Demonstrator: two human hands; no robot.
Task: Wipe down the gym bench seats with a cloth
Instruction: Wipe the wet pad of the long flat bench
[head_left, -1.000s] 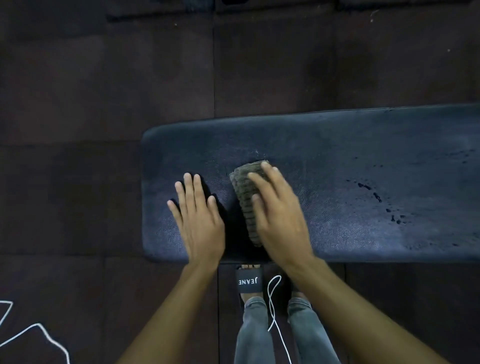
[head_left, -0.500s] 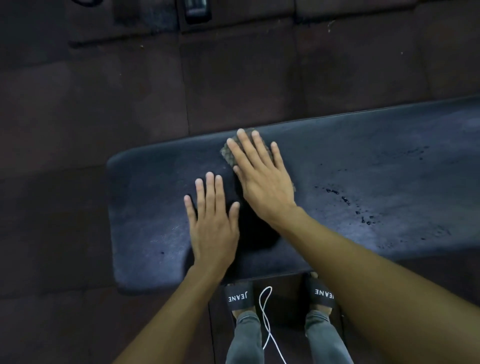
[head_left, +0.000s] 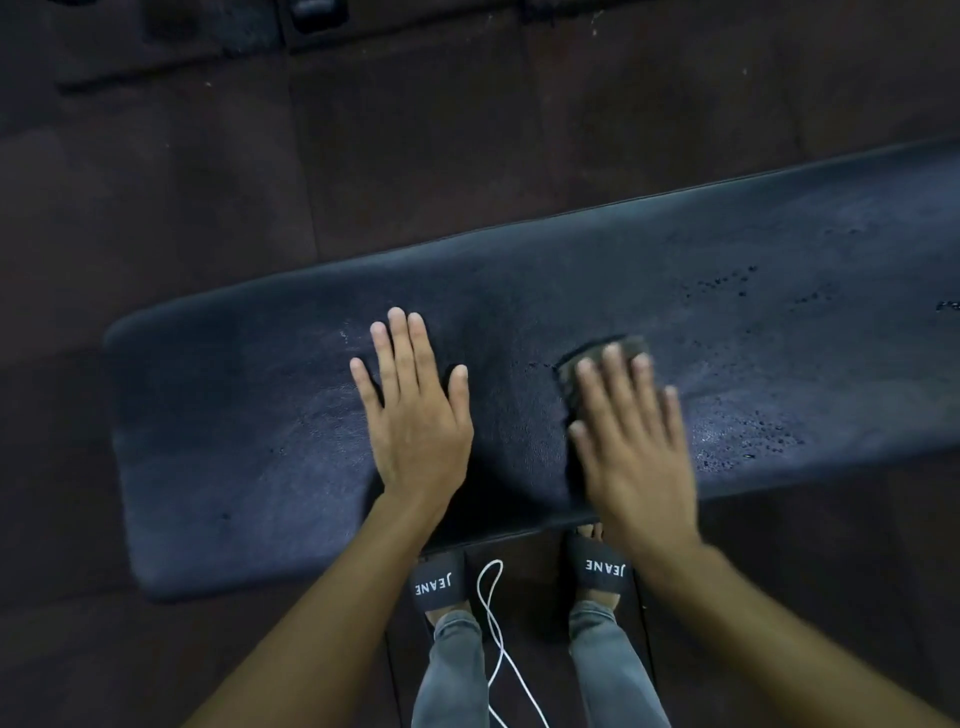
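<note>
Dark padded leather bench seat (head_left: 260, 441), left hand (head_left: 415, 415) spread flat, right hand (head_left: 634, 441) flat over ribbed cloth (head_left: 574, 371).

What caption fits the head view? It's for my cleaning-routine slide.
Right hand presses a cloth flat on the dark bench seat; left hand braces beside it.

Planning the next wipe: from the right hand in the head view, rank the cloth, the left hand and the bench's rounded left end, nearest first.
From the right hand:
1. cloth, under its fingers.
2. left hand, flat on the bench beside it.
3. bench's rounded left end, far left.
</note>
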